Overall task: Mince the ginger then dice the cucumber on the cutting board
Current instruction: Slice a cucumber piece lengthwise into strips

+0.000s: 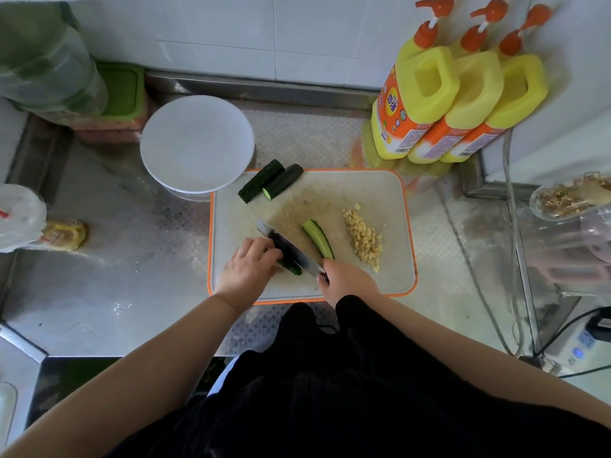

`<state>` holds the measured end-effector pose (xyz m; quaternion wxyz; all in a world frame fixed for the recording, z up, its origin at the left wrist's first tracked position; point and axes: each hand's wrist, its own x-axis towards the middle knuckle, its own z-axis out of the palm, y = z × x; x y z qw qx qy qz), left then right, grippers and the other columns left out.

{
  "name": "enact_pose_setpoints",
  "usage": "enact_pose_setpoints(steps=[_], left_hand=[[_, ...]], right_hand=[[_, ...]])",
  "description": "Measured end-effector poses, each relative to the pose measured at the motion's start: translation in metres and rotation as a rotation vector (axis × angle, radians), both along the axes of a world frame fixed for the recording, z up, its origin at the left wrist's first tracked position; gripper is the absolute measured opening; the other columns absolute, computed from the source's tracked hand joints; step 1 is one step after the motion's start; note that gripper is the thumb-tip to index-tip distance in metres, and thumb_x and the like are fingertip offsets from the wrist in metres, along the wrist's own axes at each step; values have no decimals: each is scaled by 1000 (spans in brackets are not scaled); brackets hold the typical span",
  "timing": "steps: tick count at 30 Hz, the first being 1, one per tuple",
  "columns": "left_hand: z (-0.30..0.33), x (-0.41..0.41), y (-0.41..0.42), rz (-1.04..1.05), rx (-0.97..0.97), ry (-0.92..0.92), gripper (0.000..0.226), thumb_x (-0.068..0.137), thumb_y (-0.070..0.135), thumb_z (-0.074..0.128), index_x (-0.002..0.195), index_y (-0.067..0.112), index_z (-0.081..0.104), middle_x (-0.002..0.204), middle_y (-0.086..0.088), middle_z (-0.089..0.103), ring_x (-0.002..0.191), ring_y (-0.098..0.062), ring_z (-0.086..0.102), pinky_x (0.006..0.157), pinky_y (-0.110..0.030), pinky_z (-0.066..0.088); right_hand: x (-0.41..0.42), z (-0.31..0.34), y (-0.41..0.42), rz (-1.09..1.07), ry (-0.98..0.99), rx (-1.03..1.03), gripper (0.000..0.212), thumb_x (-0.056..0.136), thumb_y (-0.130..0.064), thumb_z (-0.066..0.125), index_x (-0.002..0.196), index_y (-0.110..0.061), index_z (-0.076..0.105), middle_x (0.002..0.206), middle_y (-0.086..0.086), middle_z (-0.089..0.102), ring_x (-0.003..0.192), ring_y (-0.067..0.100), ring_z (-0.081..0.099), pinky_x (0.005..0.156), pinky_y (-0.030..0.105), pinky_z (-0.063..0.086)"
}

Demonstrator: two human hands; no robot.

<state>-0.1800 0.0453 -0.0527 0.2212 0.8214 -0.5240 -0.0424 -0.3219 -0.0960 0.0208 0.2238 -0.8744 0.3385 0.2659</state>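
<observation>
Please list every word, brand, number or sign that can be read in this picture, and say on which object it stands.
Nothing can be read with certainty.
Yellow bottles: orange labels with print and barcodes, too blurred to read.
Yellow packet: red marks, too small to read.
Plastic cup: a red mark, unreadable.
White device: buttons, no legible text.

A textured stainless steel counter (109,269) runs below a white tiled wall (264,31), with three yellow pump bottles (456,104) standing against the right-hand corner in soft daylight.

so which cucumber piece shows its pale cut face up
The lone cucumber strip mid-board beside the minced ginger; the other pieces show mostly dark skin.
</observation>
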Motion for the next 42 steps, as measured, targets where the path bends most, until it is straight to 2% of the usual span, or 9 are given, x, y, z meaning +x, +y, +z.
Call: enact_pose_setpoints(steps=[3,5,7,16,21,23,29,36,42], left_hand=[[-8,-6,-4,-20,-37,1,22,79,26,73,93,10,68,98,-8,63,94,-24,46,74,-42,56],[-10,-8,-6,16,-49,-2,25,85,34,58,90,11,68,96,-6,62,92,-24,47,75,-40,53],[-11,-10,-6,26,-64,0,27,86,35,55,89,11,68,96,-5,63,92,-23,48,76,-39,52],[-18,-11,-3,29,-205,42,21,91,23,57,90,8,72,96,-7,65,95,-25,53,83,-37,50],[-21,-8,-2,13,-223,14,9,87,9,63,90,7,71,97,-7,65,93,-26,55,82,-37,51],[-21,-9,-4,27,-228,11,13,89,11,59,88,7,71,95,-8,65,92,-26,55,82,-36,51],[-26,-10,-2,26,-223,24,14,90,13,58,90,7,71,98,-8,65,93,-29,57,81,-40,53],[-29,-9,0,14,-231,44,10,88,9,61,92,8,70,100,-8,64,97,-31,58,82,-42,53],[-29,-7,-2,27,-255,50,8,85,4,66,88,7,72,97,-7,67,94,-28,58,82,-38,52]], right_hand=[[2,-1,2,-7,40,18,21,100,-33,39,88,-17,41,75,0,48,73,22,51,64,35,44],[3,-2,3,1,51,32,22,100,-34,39,86,-17,40,71,-1,45,71,23,50,61,34,40],[3,-2,4,7,39,33,21,100,-33,38,87,-17,39,71,0,45,72,24,50,61,34,39],[4,-1,4,6,41,49,20,102,-32,36,89,-16,40,75,2,46,76,24,52,63,36,43],[5,0,4,27,56,69,22,102,-31,35,103,-13,48,82,4,50,76,24,52,63,34,42],[6,2,5,43,49,60,23,102,-30,35,105,-12,48,82,5,51,75,23,52,62,34,41],[7,9,5,26,13,68,18,102,-29,34,93,-16,41,72,1,47,74,25,53,61,34,42],[8,18,12,7,-5,62,18,101,-29,36,89,-17,41,75,5,51,70,25,53,58,33,39],[18,18,12,53,75,46,9,98,-13,43,89,-14,43,74,4,51,70,24,54,58,34,41]])
